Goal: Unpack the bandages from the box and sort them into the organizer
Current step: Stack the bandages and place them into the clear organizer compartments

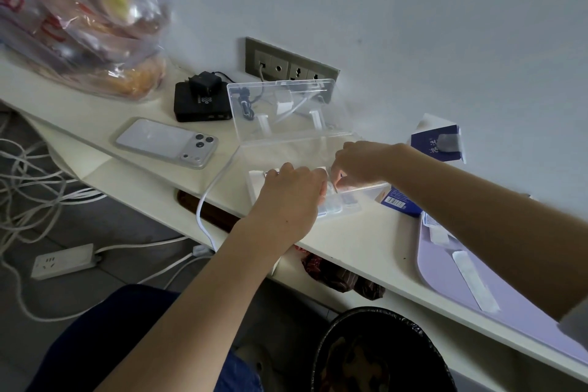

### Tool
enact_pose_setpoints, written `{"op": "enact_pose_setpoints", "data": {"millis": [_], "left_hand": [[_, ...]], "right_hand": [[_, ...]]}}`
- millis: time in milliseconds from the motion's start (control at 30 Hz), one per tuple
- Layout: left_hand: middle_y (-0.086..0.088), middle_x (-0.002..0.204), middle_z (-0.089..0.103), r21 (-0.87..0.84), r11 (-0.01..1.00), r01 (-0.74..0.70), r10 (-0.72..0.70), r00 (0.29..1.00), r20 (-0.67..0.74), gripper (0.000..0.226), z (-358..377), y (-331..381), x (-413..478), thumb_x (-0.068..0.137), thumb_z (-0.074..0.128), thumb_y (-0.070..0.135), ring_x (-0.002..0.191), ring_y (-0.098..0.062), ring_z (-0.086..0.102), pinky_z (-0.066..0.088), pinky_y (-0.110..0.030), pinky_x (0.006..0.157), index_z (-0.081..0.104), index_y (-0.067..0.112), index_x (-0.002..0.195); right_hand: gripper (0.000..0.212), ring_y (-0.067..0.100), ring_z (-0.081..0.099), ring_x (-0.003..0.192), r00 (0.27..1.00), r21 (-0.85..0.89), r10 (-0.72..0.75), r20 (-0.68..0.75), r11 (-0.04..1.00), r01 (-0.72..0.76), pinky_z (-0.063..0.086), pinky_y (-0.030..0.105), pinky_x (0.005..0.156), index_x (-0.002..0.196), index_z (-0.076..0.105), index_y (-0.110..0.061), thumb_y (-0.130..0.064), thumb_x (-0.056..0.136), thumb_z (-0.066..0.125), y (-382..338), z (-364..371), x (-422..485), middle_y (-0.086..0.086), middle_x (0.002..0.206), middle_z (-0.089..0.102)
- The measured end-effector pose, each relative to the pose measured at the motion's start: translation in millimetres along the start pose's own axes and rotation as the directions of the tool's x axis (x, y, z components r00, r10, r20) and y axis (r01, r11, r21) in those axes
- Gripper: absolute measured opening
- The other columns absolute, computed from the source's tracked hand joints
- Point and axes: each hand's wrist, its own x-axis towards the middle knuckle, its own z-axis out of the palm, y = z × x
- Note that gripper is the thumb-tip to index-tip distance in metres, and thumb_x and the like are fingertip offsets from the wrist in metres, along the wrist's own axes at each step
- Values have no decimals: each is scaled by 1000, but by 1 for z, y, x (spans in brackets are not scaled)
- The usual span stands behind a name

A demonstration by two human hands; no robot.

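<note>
Over clear plastic organizer [366,189]: right hand [359,162] pinches small white bandage [332,187]; left hand [291,191] rests there, cannot tell grip.

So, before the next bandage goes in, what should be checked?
1. Organizer lid open: ok.
2. Left hand and right hand over the organizer: ok.
3. Anything pinched in the right fingers: cannot tell.
4. Front compartments hold packets: ok.
5. Everything sorted: not ok; a bandage lies on the lilac tray.
6. Blue box with the barcode emptied: cannot tell.
</note>
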Motion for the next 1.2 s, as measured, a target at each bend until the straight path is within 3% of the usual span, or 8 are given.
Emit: {"op": "enact_pose_setpoints", "data": {"millis": [200,333,467,600,767,967,1100,1200], "left_hand": [[-1,105,58,-13,1000,7,-7,1000,7,11,0,1,0,99,44,20,101,-22,46,33,-33,88,53,19,106],[-1,106,58,31,999,19,-19,1000,2,13,0,6,3,97,46,16,101,-22,46,32,-33,87,52,19,108],[-2,109,57,125,992,28,-27,1000,-11,20,2,15,4,96,45,12,103,-23,46,32,-35,88,50,17,114],[-1,110,55,207,978,41,-38,999,-20,25,5,27,3,93,43,7,104,-24,46,32,-35,87,48,17,115],[-2,118,48,228,973,39,-24,997,-69,27,14,51,6,96,45,15,111,-24,44,32,-38,88,44,19,122],[0,114,48,106,963,-247,262,949,-176,28,26,96,9,94,45,9,106,-20,49,36,-35,88,48,21,120],[0,113,50,65,925,-375,379,921,-87,23,43,117,10,95,44,8,99,-18,50,36,-27,80,51,16,116],[-1,117,48,69,916,-395,396,918,4,28,59,133,15,95,43,6,100,-19,50,33,-25,75,51,16,120]], "right_hand": [[31,22,57,100,968,87,56,-245,996,-36,43,31,88,109,65,-17,-33,98,41,5,9,-13,3,106,64],[37,22,54,100,898,-12,5,-440,1000,-11,41,31,88,104,63,-14,-35,100,33,7,18,-32,3,102,65],[39,27,55,93,778,75,14,-628,996,42,40,31,78,98,65,-13,-34,98,32,7,40,-58,4,97,64],[20,26,58,95,745,159,58,-664,985,65,47,35,79,105,65,-13,-23,94,52,6,61,-83,4,103,64],[28,26,61,100,675,168,92,-732,985,48,50,33,82,116,62,-11,-19,89,60,3,82,-119,6,111,63],[26,24,57,97,644,135,62,-763,989,64,48,32,80,112,55,-11,-16,89,43,8,120,-160,8,109,61],[30,27,60,94,669,262,236,-705,963,-64,48,33,81,115,46,-13,-13,85,53,23,151,-183,8,107,60],[40,31,56,109,693,412,450,-564,880,-237,44,37,92,127,47,-10,-14,89,58,41,175,-198,12,122,55]]}}
